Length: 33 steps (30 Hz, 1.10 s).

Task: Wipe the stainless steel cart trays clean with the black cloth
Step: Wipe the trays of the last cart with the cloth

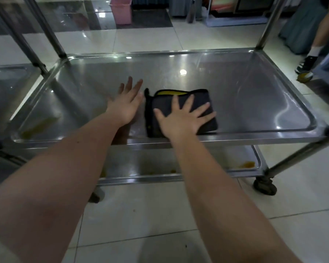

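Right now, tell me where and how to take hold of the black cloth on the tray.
Probably the far edge of the black cloth, where the folded layers gape and show yellow lining. It lies flat on the steel tray under the flat right hand, so come from the far side, slipping a thumb into that gap for the grip.

Cloth [201,95] partly under right hand [179,120]
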Available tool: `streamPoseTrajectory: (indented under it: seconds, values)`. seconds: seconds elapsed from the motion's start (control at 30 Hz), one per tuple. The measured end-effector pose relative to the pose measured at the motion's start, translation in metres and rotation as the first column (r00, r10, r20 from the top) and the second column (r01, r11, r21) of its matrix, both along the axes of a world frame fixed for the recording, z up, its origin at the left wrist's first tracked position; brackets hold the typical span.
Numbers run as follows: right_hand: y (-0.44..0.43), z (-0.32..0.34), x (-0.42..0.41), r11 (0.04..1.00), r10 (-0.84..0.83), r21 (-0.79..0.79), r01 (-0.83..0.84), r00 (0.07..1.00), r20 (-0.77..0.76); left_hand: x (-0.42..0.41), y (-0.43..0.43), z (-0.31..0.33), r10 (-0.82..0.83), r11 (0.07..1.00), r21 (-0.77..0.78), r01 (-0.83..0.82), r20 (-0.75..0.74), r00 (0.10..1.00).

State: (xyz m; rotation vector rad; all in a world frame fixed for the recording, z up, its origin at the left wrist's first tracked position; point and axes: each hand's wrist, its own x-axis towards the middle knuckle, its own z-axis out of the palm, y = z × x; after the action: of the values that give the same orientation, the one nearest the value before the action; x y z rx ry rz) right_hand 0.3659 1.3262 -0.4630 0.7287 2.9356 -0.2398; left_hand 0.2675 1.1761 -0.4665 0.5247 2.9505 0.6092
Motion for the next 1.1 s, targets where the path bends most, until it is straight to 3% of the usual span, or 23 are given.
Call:
streamPoseTrajectory:
  seconds: [0.07,0.13,0.2,0.27,0.37,0.43,0.57,0.77,0.9,1.03,1.1]
  values:
    - [-0.032,0.001,-0.003,0.997,0.073,-0.035,-0.073,0.997,0.023,0.001,-0.002,0.01,0.048,0.995,0.094,-0.044,-0.04,0.998]
    - [-0.027,0.004,-0.003,0.985,0.122,-0.124,-0.122,0.992,-0.003,0.007,0.005,0.024,0.059,0.994,0.093,-0.052,-0.074,0.995]
    - [0.003,0.009,0.0,0.971,0.094,-0.213,-0.114,0.99,-0.103,0.022,0.024,0.036,0.009,1.0,0.025,-0.006,-0.105,0.994]
    - [0.038,0.013,0.001,0.976,0.06,-0.196,-0.095,0.983,-0.175,0.043,0.055,0.033,-0.056,0.996,-0.078,0.047,-0.114,0.992]
    - [0.06,0.008,0.003,0.979,0.09,-0.166,-0.115,0.984,-0.152,0.07,0.092,0.015,-0.007,0.988,-0.156,0.014,0.049,0.999]
    - [0.058,0.0,0.005,0.974,0.103,-0.184,-0.132,0.982,-0.161,0.074,0.094,0.004,0.035,0.975,-0.223,-0.022,0.054,0.998]
    - [0.057,-0.012,0.006,0.98,0.148,-0.117,-0.161,0.982,-0.118,0.053,0.043,-0.004,0.048,0.957,-0.283,-0.064,-0.062,0.997]
    - [0.051,-0.013,0.006,0.981,0.19,0.045,-0.191,0.982,0.016,0.007,-0.072,-0.001,0.197,0.931,-0.308,-0.197,-0.029,0.98]
    - [0.035,-0.001,-0.012,0.992,0.13,-0.002,-0.13,0.99,0.05,0.01,-0.075,0.002,0.167,0.935,-0.316,-0.163,-0.015,0.986]
    - [-0.001,0.005,-0.049,0.931,0.355,0.08,-0.356,0.934,0.028,0.013,-0.073,0.004,0.176,0.934,-0.315,-0.169,-0.005,0.984]
    - [-0.01,-0.003,-0.06,0.936,0.35,0.03,-0.351,0.937,0.011,0.014,-0.074,0.003,0.182,0.932,-0.317,-0.174,-0.007,0.983]
